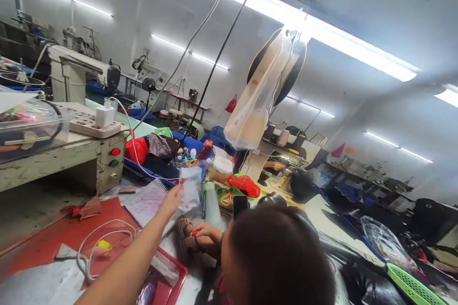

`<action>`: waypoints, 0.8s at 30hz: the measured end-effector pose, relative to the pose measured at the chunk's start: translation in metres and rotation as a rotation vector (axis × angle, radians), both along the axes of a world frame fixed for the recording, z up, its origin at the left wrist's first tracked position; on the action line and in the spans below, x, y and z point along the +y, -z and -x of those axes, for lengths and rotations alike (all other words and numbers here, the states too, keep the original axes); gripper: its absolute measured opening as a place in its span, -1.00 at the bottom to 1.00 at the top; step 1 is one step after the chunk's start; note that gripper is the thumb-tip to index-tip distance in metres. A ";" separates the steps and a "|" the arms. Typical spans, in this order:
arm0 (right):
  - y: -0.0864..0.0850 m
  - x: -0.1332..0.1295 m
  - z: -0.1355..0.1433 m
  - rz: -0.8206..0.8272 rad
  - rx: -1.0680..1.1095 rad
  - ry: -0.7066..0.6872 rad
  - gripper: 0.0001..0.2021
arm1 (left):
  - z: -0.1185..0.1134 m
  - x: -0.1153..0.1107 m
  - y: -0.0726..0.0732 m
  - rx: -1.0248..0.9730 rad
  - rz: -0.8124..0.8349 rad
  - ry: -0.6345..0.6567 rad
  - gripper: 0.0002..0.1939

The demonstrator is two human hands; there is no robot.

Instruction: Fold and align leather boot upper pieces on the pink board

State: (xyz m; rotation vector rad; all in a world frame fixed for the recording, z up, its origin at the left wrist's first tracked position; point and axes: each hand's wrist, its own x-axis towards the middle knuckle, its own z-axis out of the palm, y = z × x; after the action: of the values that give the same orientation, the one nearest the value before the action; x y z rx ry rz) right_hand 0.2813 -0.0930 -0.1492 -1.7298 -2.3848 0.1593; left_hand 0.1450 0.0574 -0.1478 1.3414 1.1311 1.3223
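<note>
My left hand (173,201) reaches forward from the lower left, its fingers closed on the edge of a small clear plastic bag (191,191). The bag hangs over the cluttered table, in front of a blue bin (150,170). Beneath my wrist lies a paper notebook (148,201) with writing on it. A pale green bottle-like object (211,202) is just right of the bag. My right hand is out of the frame.
Another person's head (282,262) fills the lower front; that person's hand (204,229) is near a sandal (186,228). A red basket (179,271) and a looped white cable (86,248) lie closer. Orange-handled scissors (225,196) lie beyond. A plastic bag (250,114) hangs overhead.
</note>
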 end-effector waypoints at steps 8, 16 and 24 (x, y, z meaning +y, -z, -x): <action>-0.011 -0.081 0.113 -0.150 0.426 0.030 -0.56 | 0.162 -0.111 -0.060 -0.227 0.057 -0.232 -0.37; -0.054 -0.080 0.225 0.016 0.786 -0.073 -0.59 | 0.191 -0.230 -0.059 -0.372 0.253 -0.351 -0.28; -0.074 -0.095 0.219 -0.180 0.308 -0.029 -0.71 | 0.199 -0.266 -0.062 -0.354 0.251 -0.383 -0.36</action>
State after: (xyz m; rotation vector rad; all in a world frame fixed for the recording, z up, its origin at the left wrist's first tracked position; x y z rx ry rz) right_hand 0.0620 -0.1881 -0.0756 -1.4725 -2.1316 0.1928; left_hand -0.0535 -0.2088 -0.0855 0.6940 1.2900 1.5543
